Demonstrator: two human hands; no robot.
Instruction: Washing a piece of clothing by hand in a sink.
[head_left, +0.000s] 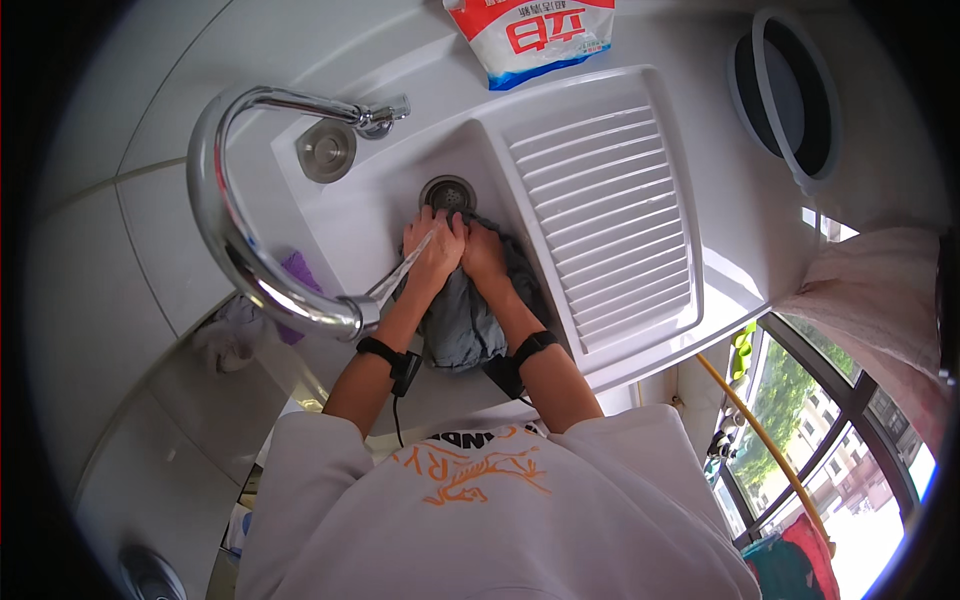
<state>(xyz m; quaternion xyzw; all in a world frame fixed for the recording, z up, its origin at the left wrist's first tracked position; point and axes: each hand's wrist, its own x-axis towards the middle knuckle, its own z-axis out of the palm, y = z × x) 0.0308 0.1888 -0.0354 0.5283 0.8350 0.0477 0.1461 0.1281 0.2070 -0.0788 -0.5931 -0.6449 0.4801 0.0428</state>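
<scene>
A wet dark grey cloth lies bunched in a white sink. It reaches up to the metal drain. My left hand is on the upper end of the cloth, its fingers bent over the fabric. Against it, my right hand grips the same cloth, with its fingertips partly hidden in the folds. Water runs from the curved chrome faucet onto my left hand. Black bands with small boxes and cables sit on both forearms.
Right of the basin is a ridged washboard. A detergent bag stands behind it, and a grey collapsible basin at the far right. A purple cloth lies under the faucet. A metal cup-like fitting is in the corner.
</scene>
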